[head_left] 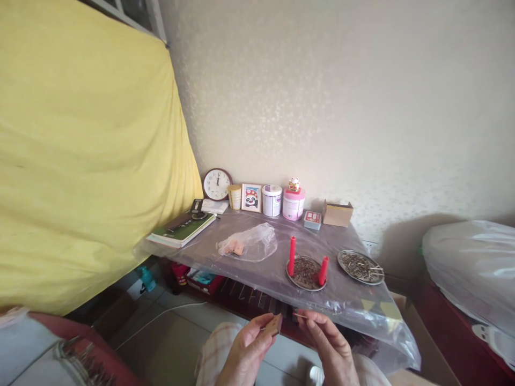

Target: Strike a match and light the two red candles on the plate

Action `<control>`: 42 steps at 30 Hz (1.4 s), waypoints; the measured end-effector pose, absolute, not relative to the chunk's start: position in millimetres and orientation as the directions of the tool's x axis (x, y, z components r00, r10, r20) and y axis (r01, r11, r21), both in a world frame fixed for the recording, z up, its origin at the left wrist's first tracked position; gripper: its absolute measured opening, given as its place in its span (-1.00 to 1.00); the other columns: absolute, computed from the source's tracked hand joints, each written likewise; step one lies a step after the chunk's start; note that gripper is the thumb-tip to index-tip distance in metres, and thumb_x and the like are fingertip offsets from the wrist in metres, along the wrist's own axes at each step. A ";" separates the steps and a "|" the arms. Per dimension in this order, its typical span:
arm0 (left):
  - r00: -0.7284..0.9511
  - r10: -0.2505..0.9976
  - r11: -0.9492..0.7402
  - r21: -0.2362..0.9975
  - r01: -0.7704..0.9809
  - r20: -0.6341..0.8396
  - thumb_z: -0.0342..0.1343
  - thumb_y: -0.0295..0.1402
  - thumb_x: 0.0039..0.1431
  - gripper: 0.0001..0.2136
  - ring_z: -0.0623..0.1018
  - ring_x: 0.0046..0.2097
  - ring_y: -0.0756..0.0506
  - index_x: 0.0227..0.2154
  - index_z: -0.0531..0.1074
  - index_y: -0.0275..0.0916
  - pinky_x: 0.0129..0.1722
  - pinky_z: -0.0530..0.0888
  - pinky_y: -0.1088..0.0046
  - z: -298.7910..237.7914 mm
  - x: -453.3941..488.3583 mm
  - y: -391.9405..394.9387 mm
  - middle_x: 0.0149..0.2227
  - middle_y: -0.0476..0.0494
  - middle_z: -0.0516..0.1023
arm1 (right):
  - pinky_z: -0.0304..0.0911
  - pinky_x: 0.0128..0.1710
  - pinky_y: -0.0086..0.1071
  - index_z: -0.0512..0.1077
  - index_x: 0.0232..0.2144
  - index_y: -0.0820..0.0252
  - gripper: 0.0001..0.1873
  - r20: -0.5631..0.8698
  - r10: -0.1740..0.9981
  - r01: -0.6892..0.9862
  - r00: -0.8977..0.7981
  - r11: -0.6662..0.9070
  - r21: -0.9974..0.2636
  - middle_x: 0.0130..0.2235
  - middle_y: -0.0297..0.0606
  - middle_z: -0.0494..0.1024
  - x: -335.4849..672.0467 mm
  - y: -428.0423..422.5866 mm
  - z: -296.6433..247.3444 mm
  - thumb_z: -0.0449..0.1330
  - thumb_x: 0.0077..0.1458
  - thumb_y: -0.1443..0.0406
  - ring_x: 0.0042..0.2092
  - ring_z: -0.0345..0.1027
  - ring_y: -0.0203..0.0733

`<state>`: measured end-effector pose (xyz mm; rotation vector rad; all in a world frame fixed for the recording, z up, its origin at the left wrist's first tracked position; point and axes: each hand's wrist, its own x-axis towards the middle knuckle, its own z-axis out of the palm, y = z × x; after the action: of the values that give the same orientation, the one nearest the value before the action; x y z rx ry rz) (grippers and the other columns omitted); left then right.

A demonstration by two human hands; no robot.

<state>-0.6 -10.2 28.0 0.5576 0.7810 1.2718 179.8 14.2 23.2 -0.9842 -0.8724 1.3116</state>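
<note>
My left hand point(247, 348) pinches a small brown matchbox point(275, 324) near the bottom of the view. Close beside it, my right hand point(330, 343) holds a thin matchstick point(300, 316) between its fingertips, pointing toward the box. Both hands hover in front of a low table point(257, 268) covered in clear plastic. On it, just beyond my hands, two red candles point(292, 255) stand upright on a round metal plate point(306, 272) of used matches.
A second metal plate point(360, 266) of matchsticks sits to the right. A plastic bag point(249, 243), books point(181, 229), a clock point(216, 184), tins point(272, 200), a pink jar point(293, 203) and a cardboard box point(337, 213) line the table. Yellow cloth point(80, 161) hangs on the left.
</note>
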 end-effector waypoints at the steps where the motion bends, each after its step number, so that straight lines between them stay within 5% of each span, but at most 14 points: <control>1: 0.101 0.974 0.221 0.749 -0.624 -0.203 0.45 -0.16 -0.20 -0.59 0.54 0.02 -0.19 -0.23 0.62 -0.15 0.09 0.32 0.28 26.5 -1.0 -9.7 -0.12 -0.18 0.69 | 0.44 0.02 -0.23 0.64 -0.35 0.09 -0.68 -0.011 0.997 -0.321 0.082 0.016 -0.947 -0.21 -0.20 0.71 179.2 13.2 25.5 0.48 -0.14 0.07 -0.11 0.59 0.00; 10: 0.064 0.981 0.182 0.744 -0.643 -0.185 0.44 -0.22 -0.17 -0.65 0.55 -0.03 -0.17 -0.26 0.61 -0.19 0.03 0.37 0.30 34.1 3.3 -9.3 -0.14 -0.19 0.67 | 0.49 -0.10 -0.35 0.62 -0.27 0.08 -0.74 0.333 0.933 0.043 0.138 0.330 -0.943 -0.24 -0.23 0.70 174.9 8.4 37.1 0.34 0.08 0.07 -0.20 0.59 -0.06; 15: 0.053 0.987 0.150 0.767 -0.624 -0.149 0.43 -0.21 -0.16 -0.67 0.55 -0.05 -0.18 -0.30 0.59 -0.21 0.02 0.38 0.27 39.1 5.9 -8.7 -0.16 -0.22 0.67 | 0.52 -0.20 -0.44 0.59 -0.20 0.04 -0.84 0.572 0.820 0.263 0.005 0.551 -0.792 -0.24 -0.26 0.69 171.1 7.6 43.2 0.22 0.21 0.23 -0.24 0.61 -0.13; 20: 0.050 0.993 0.114 0.803 -0.584 -0.105 0.41 -0.17 -0.12 -0.66 0.56 -0.08 -0.21 -0.29 0.59 -0.24 0.06 0.38 0.19 37.6 7.1 -8.5 -0.19 -0.23 0.68 | 0.52 -0.17 -0.42 0.51 -0.05 -0.03 -0.72 0.748 0.656 0.305 -0.103 0.737 -0.604 -0.18 -0.28 0.68 165.2 8.1 36.8 0.17 0.23 0.36 -0.20 0.61 -0.15; 31: 0.026 0.993 0.107 0.814 -0.571 -0.113 0.36 -0.22 -0.06 -0.68 0.55 -0.02 -0.23 -0.24 0.58 -0.25 0.10 0.35 0.16 32.3 4.1 -7.6 -0.15 -0.24 0.69 | 0.48 -0.14 -0.44 0.50 -0.13 0.03 -0.81 0.710 0.703 0.474 -0.038 0.639 -0.607 -0.22 -0.29 0.68 166.4 7.0 33.4 0.17 0.24 0.36 -0.23 0.60 -0.17; 42: 0.058 0.995 0.098 0.794 -0.600 -0.080 0.35 -0.22 -0.03 -0.66 0.54 0.00 -0.22 -0.18 0.58 -0.23 0.14 0.32 0.16 44.1 1.9 -14.8 -0.11 -0.24 0.68 | 0.48 -0.22 -0.54 0.50 -0.15 0.07 -0.86 0.753 0.653 0.432 -0.086 0.705 -0.562 -0.27 -0.31 0.66 158.3 3.9 42.6 0.15 0.29 0.32 -0.28 0.59 -0.26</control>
<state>1.9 -14.8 44.1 0.6746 0.7477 1.3594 158.3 3.9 42.6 -0.8737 -1.7177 0.2299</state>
